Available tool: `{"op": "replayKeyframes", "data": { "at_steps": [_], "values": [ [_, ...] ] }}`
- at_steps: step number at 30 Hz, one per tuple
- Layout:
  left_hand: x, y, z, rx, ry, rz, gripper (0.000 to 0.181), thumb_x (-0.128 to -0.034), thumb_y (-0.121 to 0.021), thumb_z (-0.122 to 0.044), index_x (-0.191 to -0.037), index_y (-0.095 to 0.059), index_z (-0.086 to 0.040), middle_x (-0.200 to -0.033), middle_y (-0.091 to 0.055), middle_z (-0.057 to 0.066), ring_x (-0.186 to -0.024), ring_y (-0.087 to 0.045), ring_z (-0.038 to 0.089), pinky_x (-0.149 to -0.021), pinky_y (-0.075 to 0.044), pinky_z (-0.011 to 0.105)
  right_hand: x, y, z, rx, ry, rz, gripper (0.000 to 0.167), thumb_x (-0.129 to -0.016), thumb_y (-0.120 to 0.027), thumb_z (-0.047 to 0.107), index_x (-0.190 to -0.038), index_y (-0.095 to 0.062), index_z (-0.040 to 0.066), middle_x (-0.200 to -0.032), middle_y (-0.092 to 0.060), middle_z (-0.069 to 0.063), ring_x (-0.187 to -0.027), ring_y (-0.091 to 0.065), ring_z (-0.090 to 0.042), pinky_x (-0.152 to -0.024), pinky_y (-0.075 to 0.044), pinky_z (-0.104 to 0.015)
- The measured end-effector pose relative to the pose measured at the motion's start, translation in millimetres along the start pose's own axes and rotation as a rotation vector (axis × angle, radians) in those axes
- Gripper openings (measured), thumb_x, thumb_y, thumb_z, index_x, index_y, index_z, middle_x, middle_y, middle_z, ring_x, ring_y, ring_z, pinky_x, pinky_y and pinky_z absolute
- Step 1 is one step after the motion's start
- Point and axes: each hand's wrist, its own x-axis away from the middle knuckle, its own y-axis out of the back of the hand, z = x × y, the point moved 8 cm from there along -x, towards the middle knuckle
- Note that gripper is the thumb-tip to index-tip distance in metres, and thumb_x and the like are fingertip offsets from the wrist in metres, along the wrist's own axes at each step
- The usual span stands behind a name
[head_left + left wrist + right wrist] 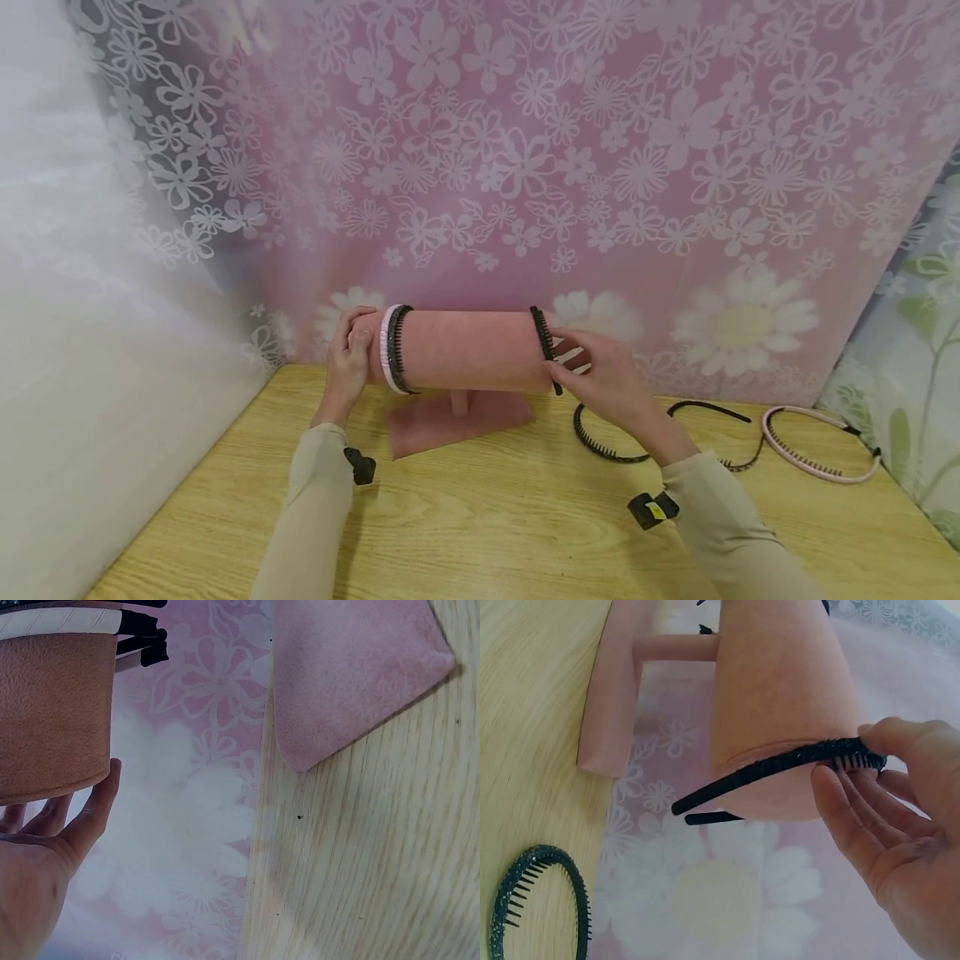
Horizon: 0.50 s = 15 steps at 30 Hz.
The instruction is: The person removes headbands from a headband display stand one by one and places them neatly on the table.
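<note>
A pink plush headband stand with a horizontal roll (472,350) sits on the table. My left hand (347,362) holds the roll's left end, fingers around its edge in the left wrist view. Close to that hand, a pale pink headband (386,350) and a dark toothed headband (399,358) lie side by side around the roll. At the other end, my right hand (609,379) pinches a black toothed headband (765,771) between thumb and fingers. This band straddles the roll's right end, its two tips pointing past the roll in the right wrist view.
The stand's flat base (465,427) rests on the wood-grain table (480,517). Right of it lie a sparkly black toothed headband (502,915), another dark headband (708,405) and a pink toothed headband (825,478). A flowered curtain (480,167) hangs close behind.
</note>
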Motion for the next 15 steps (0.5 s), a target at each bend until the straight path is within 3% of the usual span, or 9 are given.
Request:
{"op": "replayKeyframes", "data": {
  "at_steps": [9,15],
  "values": [
    [0.2,0.4,0.7,0.004,0.004,-0.003,0.04,-0.1086,-0.044,-0.027,-0.144,-0.053,-0.011,-0.14,-0.058,0.016,-0.107,-0.058,0.016,-0.095,-0.046,0.036,4.5,3.7,-1.1,-0.004,-0.049,-0.026,0.044,-0.092,-0.075,0.01,-0.135,-0.066,0.005,-0.109,-0.074,-0.015,-0.092,-0.075,-0.027,-0.075,-0.061,-0.037],
    [0.1,-0.4,-1.6,0.002,-0.002,-0.002,0.042,-0.1086,-0.044,-0.026,-0.145,-0.051,-0.006,-0.14,-0.058,0.017,-0.107,-0.058,0.014,-0.096,-0.046,0.035,8.9,9.0,-3.7,-0.016,-0.032,-0.072,0.042,-0.09,-0.076,0.005,-0.131,-0.068,0.004,-0.105,-0.074,-0.015,-0.09,-0.075,-0.028,-0.077,-0.062,-0.04]
  ]
}}
